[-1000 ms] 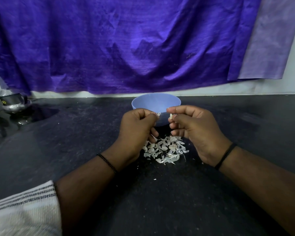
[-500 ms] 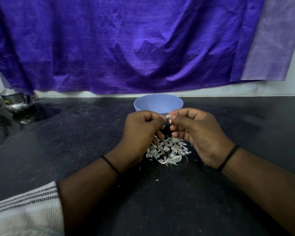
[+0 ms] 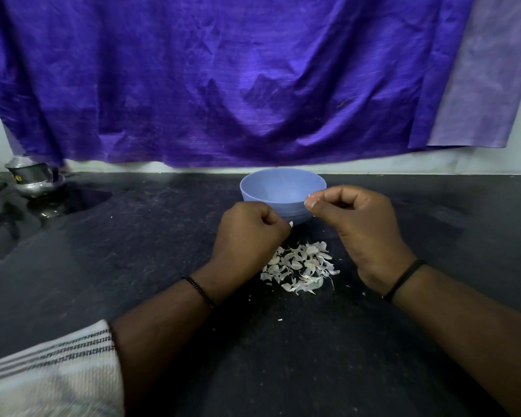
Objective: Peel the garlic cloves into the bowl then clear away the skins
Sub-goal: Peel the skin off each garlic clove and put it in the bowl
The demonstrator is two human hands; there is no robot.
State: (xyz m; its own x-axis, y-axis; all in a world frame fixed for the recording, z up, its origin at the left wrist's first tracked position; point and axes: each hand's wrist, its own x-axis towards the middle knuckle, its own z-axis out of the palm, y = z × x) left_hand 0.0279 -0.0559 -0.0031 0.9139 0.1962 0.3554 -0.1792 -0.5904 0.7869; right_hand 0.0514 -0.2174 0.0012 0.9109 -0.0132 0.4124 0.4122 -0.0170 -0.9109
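No readable writing anywhere on my feed; the only marking is a small yellow-and-black sticker on the steel pot [image 3: 32, 179] at ten o'clock on the dark counter [image 3: 133, 251], and it is too small for me to make out.

My left hand [image 3: 248, 233] sits at centre with its fingers curled into a fist; a pale bit, apparently a garlic clove [image 3: 290, 224], shows at its fingertips, low against the front of the blue bowl [image 3: 283, 192] at twelve o'clock. My right hand [image 3: 355, 224] is at one o'clock, thumb and forefinger pinching a thin white skin fragment [image 3: 309, 196] level with the bowl's right rim. I cannot see what lies inside the bowl. The pile of skins [image 3: 300, 267] lies on the counter between my wrists, just short of the bowl, with a few flecks scattered toward six o'clock.

Half a second ago the two hands met fingertip to fingertip before the bowl; now they are apart, the right raised and out to the side, the left lower. The bowl and the pile have not shifted.

Purple cloth [image 3: 223, 79] hangs behind; a striped sleeve [image 3: 51, 371] shows at seven o'clock.
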